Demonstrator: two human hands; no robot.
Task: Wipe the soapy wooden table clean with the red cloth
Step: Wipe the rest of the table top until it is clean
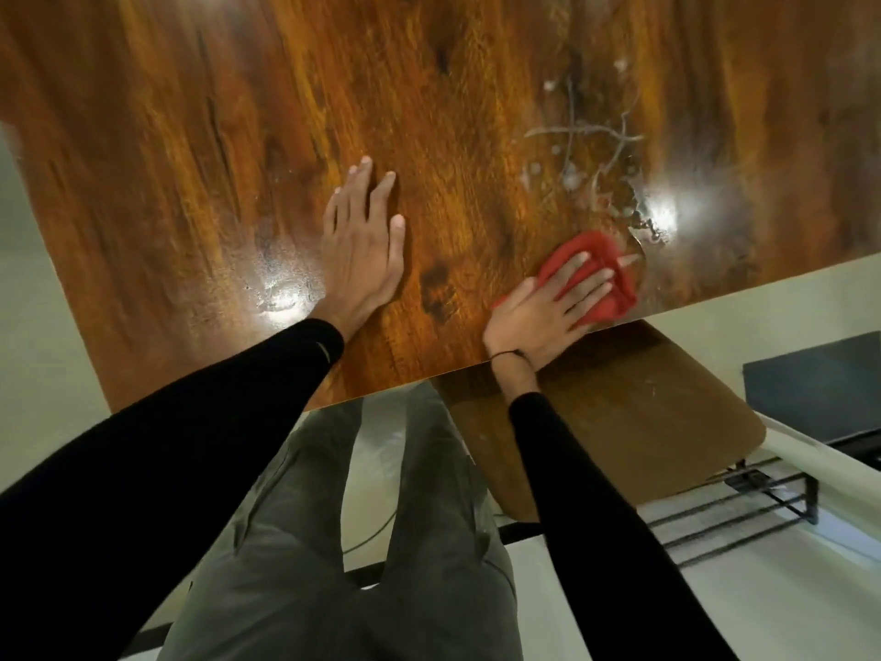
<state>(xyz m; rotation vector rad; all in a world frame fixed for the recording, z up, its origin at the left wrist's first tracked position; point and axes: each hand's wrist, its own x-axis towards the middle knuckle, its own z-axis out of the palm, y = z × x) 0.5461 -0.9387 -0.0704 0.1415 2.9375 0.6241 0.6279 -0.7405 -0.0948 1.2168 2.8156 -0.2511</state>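
Note:
The wooden table (238, 136) fills the upper part of the head view, dark brown and glossy. White soap streaks and bubbles (586, 155) lie on its right side, beyond the cloth. A crumpled red cloth (605, 245) sits near the table's near edge. My right hand (548, 307) presses flat on it with straight, spread fingers. My left hand (360, 245) rests palm down on bare wood to the left, fingers straight, holding nothing. Both arms wear black sleeves.
A brown wooden chair seat (643, 412) stands under the table's near right edge, with a black metal frame (743, 508) beside it. A dark box (820, 379) sits at the far right. My legs in grey trousers (381, 541) stand on a pale floor.

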